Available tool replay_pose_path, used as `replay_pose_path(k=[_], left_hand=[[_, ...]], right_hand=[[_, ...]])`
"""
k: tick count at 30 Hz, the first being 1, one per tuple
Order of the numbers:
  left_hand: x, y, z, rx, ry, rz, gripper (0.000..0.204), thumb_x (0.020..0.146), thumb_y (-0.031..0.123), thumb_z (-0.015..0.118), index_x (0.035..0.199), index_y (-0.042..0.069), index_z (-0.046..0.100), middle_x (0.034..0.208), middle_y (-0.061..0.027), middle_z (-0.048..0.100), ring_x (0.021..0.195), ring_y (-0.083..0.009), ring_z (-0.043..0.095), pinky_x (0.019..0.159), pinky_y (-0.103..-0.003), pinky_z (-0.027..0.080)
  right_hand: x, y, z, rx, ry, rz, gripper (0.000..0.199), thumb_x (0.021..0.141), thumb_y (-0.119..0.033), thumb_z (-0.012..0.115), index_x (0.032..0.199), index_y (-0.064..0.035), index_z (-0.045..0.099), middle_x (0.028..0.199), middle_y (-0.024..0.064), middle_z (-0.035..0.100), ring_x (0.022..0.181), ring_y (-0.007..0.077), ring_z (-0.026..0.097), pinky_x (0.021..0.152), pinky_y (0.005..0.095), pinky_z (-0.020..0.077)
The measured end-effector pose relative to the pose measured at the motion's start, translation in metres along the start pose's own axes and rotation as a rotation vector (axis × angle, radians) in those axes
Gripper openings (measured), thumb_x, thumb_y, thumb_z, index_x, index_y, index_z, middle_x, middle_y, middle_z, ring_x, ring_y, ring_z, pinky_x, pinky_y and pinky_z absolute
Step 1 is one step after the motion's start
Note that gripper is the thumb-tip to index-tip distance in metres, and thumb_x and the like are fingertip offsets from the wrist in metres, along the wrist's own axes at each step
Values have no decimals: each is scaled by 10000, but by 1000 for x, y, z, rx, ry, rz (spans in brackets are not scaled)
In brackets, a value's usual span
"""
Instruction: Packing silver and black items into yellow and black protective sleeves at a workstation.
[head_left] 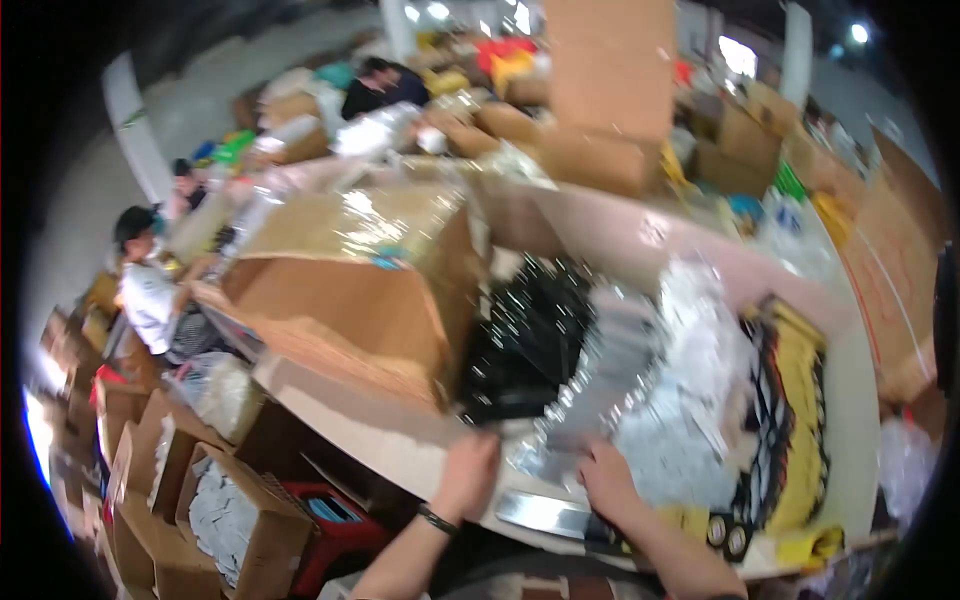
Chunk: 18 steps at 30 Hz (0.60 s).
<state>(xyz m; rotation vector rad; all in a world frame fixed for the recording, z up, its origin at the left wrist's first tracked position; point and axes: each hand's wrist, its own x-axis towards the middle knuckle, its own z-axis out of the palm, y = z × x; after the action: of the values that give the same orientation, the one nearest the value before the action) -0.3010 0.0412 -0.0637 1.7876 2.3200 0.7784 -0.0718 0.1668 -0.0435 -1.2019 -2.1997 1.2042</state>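
Bare hands at a packing desk point(350, 405); places are given relative to the clear plastic bags point(600, 370), which lie flat on the desk in front of the person. The right hand point(608, 478) is at their near end, its grip narrow with fingers curled in; blur prevents telling whether the plastic is pinched. The left hand point(472, 468) is just left of that end, near the lower edge of the black bags point(530, 335); the state of its grip cannot be told. The black bags adjoin the clear bags on the left, with a large open cardboard box point(340, 300) beyond them. Right of the clear bags lie white packets point(690, 380), then yellow-and-black packaging point(795, 410). A flat silvery strip point(543, 513) lies just nearer the person than the clear bags. Pale round printed marks show on the black piece point(727, 536) to their lower right; any lettering is too blurred to read.
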Motion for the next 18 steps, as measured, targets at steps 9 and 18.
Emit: replay_pose_path(k=[9,18], left_hand=[[-5,-5,-8,10,35,62,151,842,143,628,974,72,623,919,-130,607,827,-348,623,714,-446,519],[-30,21,-12,-299,117,-156,162,939,228,601,970,89,680,894,-119,642,822,-337,639,700,-408,517]], right_hand=[[-14,1,-5,-425,37,-489,130,770,-104,681,894,-61,680,916,149,621,812,348,600,734,442,503],[-45,1,36,-638,-238,-648,318,783,-183,707,1089,-106,666,953,112,655,887,304,626,786,451,470]])
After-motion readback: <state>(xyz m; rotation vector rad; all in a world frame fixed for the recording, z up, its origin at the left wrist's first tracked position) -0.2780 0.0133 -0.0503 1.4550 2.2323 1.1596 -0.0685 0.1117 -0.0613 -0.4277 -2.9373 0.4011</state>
